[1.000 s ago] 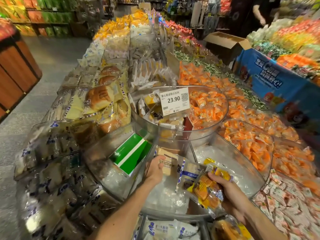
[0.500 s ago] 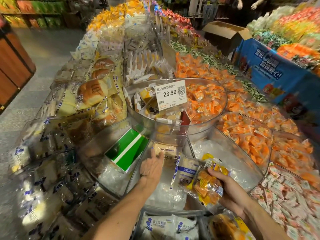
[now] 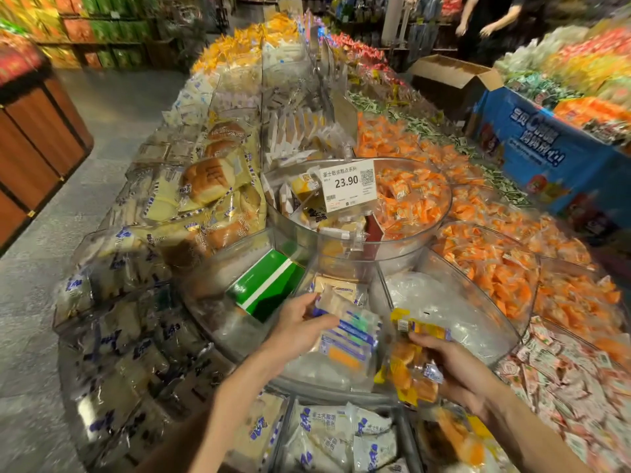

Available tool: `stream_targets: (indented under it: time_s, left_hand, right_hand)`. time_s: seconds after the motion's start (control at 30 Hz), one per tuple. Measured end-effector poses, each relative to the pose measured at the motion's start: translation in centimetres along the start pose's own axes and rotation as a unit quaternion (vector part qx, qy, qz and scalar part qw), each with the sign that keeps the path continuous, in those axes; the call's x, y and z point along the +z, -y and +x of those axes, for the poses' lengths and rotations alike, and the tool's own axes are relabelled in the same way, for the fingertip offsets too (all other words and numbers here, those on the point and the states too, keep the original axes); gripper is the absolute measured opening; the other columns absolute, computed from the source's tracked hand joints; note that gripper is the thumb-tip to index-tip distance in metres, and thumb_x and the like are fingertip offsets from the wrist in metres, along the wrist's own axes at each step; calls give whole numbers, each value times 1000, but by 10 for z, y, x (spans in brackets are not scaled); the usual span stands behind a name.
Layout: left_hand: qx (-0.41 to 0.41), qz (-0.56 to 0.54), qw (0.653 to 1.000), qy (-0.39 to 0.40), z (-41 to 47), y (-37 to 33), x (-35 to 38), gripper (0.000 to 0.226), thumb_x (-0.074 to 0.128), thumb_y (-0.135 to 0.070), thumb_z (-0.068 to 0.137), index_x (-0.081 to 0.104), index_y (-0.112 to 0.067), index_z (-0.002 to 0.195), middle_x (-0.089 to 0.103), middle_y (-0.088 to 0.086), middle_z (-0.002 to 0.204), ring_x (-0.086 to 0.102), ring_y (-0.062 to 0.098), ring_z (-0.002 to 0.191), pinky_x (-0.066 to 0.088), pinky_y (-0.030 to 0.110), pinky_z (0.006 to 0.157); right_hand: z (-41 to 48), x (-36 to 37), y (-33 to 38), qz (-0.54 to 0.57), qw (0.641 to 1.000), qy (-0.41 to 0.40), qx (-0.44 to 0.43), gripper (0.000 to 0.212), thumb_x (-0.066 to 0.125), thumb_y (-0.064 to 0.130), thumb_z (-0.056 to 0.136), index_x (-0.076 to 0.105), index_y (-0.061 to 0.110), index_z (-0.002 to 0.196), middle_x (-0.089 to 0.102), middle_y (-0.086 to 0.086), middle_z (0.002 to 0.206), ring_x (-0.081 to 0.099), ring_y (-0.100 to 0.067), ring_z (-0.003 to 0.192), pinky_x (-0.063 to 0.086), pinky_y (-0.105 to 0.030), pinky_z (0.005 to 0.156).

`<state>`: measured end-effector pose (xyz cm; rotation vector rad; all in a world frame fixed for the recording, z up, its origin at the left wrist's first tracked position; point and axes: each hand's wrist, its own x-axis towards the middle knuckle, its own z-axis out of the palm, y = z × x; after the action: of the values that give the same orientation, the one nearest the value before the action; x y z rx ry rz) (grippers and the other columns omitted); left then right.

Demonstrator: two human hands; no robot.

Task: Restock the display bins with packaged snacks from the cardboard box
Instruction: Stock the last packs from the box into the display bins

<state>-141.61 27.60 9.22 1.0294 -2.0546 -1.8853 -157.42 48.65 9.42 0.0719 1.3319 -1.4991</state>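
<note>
My left hand (image 3: 300, 331) grips a clear snack pack with blue and white print (image 3: 348, 339) over the middle wedge of a clear plastic display bin (image 3: 341, 385). My right hand (image 3: 454, 368) holds a yellow-and-orange snack pack (image 3: 408, 367) just to the right of it, above the same bin's front rim. One cream pack (image 3: 336, 285) lies at the back of that wedge. The wedge to the right (image 3: 454, 314) holds only crumpled clear film. A cardboard box (image 3: 450, 80) stands open far back on the right.
A green-and-white box (image 3: 264, 285) lies in the left wedge. A round upper bin (image 3: 423, 230) with orange packs carries a 23.90 price tag (image 3: 348, 184). Bread packs (image 3: 205, 182) fill the left bins, orange packs (image 3: 495, 264) the right. A person (image 3: 491, 18) stands far back.
My left hand, open half a second ago, has closed on the blue-printed pack and drawn it away from the yellow-and-orange pack, which stays in my right hand. The view moved slightly.
</note>
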Motion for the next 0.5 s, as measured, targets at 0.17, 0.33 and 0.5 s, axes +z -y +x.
stream_targets:
  time_s: [0.17,0.33,0.5]
  left_hand:
    - [84,349,921,-149,-3,-14,1,32,70,-19,89,63,-18,120,58,0,99,60,23,91,43,24,71]
    - [105,560,817,-86,13,20,62,45,59,-3,94,48,-9,138,52,15,132,68,29,97,59,38,80]
    - [78,563,819,-81,39,50,89,45,57,-26,100,45,-7,139,50,16,134,66,29,105,60,37,83]
  right_hand:
    - [-7,-10,5,17,999,-37,-13,45,63,10,83,62,-13,121,65,-31,121,72,-38,93,57,-55,89]
    - [-17,-7,8,20,999,-33,-19,36,61,9,83,68,-12,111,68,-31,114,75,-35,85,63,-47,74]
    - [-30,-19,8,40,998,-32,-31,40,60,6,83,64,-15,117,69,-30,113,75,-36,82,60,-53,79]
